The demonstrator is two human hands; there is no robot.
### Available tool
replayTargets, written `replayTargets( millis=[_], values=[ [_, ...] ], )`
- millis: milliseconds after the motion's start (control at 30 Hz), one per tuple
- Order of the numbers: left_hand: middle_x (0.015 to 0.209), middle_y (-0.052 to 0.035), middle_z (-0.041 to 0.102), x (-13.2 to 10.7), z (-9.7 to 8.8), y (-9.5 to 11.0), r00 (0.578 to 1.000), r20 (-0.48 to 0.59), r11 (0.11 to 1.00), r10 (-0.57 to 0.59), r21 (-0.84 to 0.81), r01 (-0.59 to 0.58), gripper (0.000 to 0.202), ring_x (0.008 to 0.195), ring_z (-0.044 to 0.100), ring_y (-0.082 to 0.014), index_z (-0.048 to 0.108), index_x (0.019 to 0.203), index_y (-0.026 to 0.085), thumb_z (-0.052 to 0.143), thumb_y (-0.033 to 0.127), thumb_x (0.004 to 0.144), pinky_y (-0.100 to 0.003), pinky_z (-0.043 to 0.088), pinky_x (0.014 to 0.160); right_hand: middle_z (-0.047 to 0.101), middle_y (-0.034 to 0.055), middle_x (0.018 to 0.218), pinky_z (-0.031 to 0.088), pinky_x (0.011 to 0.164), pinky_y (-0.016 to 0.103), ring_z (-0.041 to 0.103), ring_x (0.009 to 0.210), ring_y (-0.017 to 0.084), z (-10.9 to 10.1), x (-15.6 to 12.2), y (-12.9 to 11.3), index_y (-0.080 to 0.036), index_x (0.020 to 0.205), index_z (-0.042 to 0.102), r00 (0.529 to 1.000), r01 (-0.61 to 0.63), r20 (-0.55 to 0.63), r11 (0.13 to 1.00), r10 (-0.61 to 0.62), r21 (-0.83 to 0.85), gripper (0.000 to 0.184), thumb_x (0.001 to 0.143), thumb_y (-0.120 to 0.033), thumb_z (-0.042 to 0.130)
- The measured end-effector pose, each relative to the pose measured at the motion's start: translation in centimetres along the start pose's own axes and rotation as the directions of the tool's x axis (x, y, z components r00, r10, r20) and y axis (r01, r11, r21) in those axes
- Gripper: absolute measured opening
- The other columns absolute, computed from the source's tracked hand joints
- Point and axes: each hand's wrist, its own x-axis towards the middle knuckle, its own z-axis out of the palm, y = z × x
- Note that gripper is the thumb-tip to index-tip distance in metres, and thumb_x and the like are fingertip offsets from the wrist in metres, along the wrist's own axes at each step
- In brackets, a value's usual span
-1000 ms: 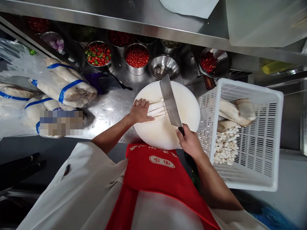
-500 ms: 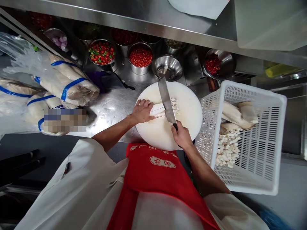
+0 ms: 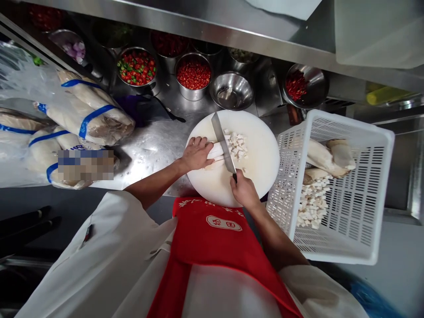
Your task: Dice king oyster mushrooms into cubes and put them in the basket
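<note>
A round white cutting board (image 3: 258, 170) lies on the steel counter in front of me. My left hand (image 3: 196, 153) presses down on white mushroom strips (image 3: 217, 152) at the board's left side, fingers curled over them. My right hand (image 3: 244, 191) is closed on the handle of a cleaver (image 3: 221, 141), whose blade stands edge-down across the strips just right of my left fingers. Small white cubes (image 3: 237, 145) lie in a loose pile right of the blade.
A white slotted basket (image 3: 347, 194) at the right holds whole mushrooms and diced pieces. Bagged mushrooms (image 3: 82, 110) lie at the left. Steel bowls of chopped chilli (image 3: 194, 75) line the back, under a steel shelf (image 3: 212, 26).
The cleaver has worked leftward along the strips toward my left hand. The pile of cut cubes right of the blade has grown. My right hand has moved left.
</note>
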Motion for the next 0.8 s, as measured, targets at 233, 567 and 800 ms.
replayTargets(
  millis=[233,567,800],
  values=[
    [0.134,-0.0123,0.047,-0.1,-0.4,-1.1,1.000,-0.007,0.982,0.000,-0.187,-0.002,0.076,0.127,0.040,-0.0304,0.046,0.132,0.017,0.062,0.066,0.076,-0.041,0.028,0.112,0.073,0.0117,0.088,0.043,0.066,0.032,0.068,0.080,0.029,0.4,-1.6,0.6,-0.016,0.123,0.051,0.991,0.049,-0.129,0.988,-0.030,0.149,0.038,0.097,-0.040,0.036],
    [0.128,-0.0116,0.046,0.2,2.0,-2.8,0.986,-0.145,0.959,0.077,-0.260,-0.113,0.060,0.118,0.041,-0.0313,0.054,0.127,0.019,0.065,0.054,0.079,-0.044,0.037,0.104,0.072,0.0106,0.080,0.040,0.062,0.031,0.068,0.074,0.029,-1.3,-2.9,-0.5,-0.018,0.117,0.052,0.999,-0.011,0.051,0.999,0.009,0.047,0.031,0.096,-0.036,0.039],
    [0.125,-0.0120,0.049,0.1,2.2,-3.4,0.960,-0.248,0.933,0.126,-0.299,-0.200,0.066,0.117,0.044,-0.0299,0.054,0.126,0.018,0.071,0.055,0.074,-0.043,0.037,0.104,0.073,0.0131,0.085,0.044,0.066,0.033,0.069,0.077,0.030,2.3,-0.2,-0.6,-0.015,0.116,0.054,0.994,0.031,-0.104,0.993,-0.019,0.117,0.036,0.096,-0.038,0.036]
  ],
)
